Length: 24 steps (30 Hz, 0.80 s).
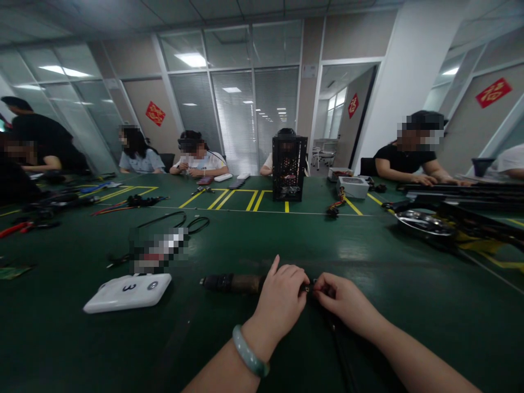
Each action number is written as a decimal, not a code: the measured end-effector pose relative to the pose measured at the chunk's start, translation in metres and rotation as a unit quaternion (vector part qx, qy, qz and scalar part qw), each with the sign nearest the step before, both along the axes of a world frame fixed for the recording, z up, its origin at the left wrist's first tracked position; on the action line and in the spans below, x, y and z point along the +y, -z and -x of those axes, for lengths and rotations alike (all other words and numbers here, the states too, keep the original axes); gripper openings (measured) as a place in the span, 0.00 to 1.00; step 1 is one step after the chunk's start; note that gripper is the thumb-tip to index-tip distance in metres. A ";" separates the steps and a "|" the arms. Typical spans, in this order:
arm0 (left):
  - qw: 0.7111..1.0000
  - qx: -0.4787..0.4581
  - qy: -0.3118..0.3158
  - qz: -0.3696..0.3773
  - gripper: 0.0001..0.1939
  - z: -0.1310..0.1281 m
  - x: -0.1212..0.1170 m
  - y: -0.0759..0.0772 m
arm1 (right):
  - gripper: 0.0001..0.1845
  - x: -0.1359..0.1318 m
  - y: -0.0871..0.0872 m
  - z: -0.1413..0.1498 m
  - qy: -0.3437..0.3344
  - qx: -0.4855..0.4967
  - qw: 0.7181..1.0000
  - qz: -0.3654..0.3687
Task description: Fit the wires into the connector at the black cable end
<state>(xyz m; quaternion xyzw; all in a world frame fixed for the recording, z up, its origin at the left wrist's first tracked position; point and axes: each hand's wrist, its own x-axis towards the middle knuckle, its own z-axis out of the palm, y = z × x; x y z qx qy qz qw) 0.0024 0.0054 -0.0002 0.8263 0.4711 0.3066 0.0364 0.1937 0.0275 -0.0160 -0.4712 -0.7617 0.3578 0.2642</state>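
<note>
Dim ceiling light (pixel 190 59), warped edges

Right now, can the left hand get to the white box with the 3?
Probably yes: nothing but green tabletop lies between the left hand and the white box; the dark cylinder sits just above that path.

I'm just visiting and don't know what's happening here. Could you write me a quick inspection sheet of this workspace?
Surface: green mat with yellow tape lines.
Job's things: small dark connector, dark cylindrical part beside the left hand.
Clutter: white box marked 3, black mesh computer case, power supply.
Hands: left hand, with pale bangle, and right hand both pinch near the connector.
Cables: black cable below the hands, coiled black cable farther off.
Surroundings: seated co-workers, glass partitions.
</note>
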 end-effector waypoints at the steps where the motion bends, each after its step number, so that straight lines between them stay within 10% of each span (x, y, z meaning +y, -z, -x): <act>1: 1.000 -0.002 -0.003 0.000 0.09 0.000 0.000 0.000 | 0.04 0.000 0.000 0.000 0.001 0.000 1.000 -0.001; 24: 1.000 -0.003 0.008 -0.001 0.07 0.000 0.002 0.004 | 0.04 0.000 0.000 0.000 -0.002 -0.002 1.000 0.006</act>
